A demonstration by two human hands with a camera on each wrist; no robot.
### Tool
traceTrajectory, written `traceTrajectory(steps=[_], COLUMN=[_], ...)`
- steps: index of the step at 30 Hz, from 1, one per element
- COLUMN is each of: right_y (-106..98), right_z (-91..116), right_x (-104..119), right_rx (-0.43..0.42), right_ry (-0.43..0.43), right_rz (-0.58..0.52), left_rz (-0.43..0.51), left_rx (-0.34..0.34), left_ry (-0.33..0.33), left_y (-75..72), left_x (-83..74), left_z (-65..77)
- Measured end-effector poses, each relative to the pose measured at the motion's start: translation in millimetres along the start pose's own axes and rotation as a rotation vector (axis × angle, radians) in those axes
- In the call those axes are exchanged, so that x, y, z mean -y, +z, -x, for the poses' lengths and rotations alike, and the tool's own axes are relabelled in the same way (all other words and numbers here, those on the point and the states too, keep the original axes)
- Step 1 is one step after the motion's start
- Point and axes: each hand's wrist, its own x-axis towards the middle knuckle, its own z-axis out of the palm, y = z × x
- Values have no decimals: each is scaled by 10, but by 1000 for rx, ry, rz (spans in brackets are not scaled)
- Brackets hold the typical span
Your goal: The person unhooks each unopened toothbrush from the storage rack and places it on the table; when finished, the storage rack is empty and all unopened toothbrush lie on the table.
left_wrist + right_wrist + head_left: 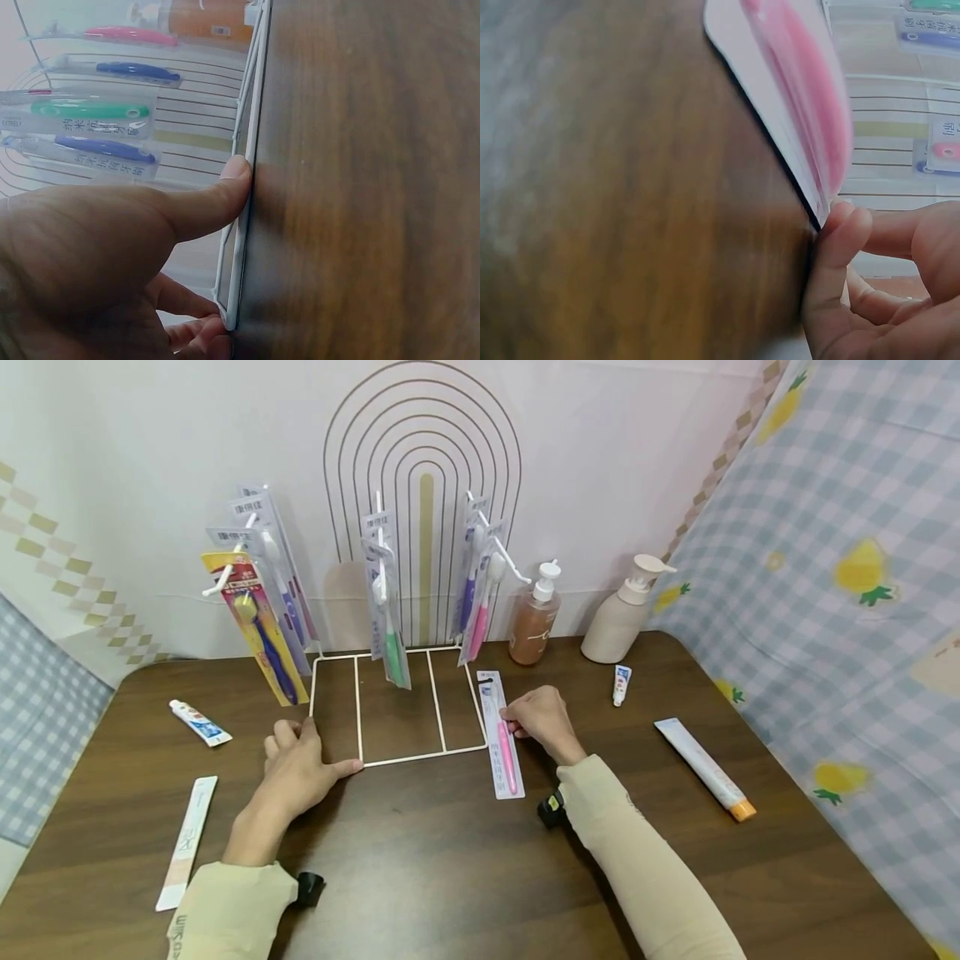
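Observation:
On the table lies a pink toothbrush in a clear-fronted pack (507,752), just right of the white wire rack (401,760). My right hand (546,720) pinches the pack's right edge between thumb and fingers. In the right wrist view, the pack's lower end (795,97) tilts up from the fingertips. My left hand (296,768) holds the rack's front left corner, its thumb (236,171) against the front wire. Packaged toothbrushes hang on three hook arms: a yellow pack (258,631) left, a green one (392,647) in the middle, a pink one (480,618) right.
Pump bottles, one amber (534,618) and one beige (618,618), stand at the back right. Small toothpaste tubes lie left (200,722) and right (621,685). A white tube with an orange cap (705,768) lies right, a flat white packet (187,843) front left.

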Motion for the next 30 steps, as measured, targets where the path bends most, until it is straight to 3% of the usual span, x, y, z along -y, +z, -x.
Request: traceTrajectory(steps=[5,9,13,16,21,30], right_y=[2,0,2,-13,-51,-97], right_z=[-14,-176,-380,-335,-158,-120], right_x=[21,-75,-191,-52,364,875], right_rx=[6,1,-44,-66,-71,-23], right_ry=[12,19,-75,-192,-352,-506], right_rz=[6,25,9,-36,-118,-204], left_rz=[-2,-2,-4,-4,0,3], left_rx=[-4,6,15,19,26,19], left_ry=[0,0,-2,-6,-11,-13], left_y=[8,4,-2,-7,-36,-62], left_x=[17,21,20,11,-45,-75], left_z=[-12,-22,-22,-13,33,72])
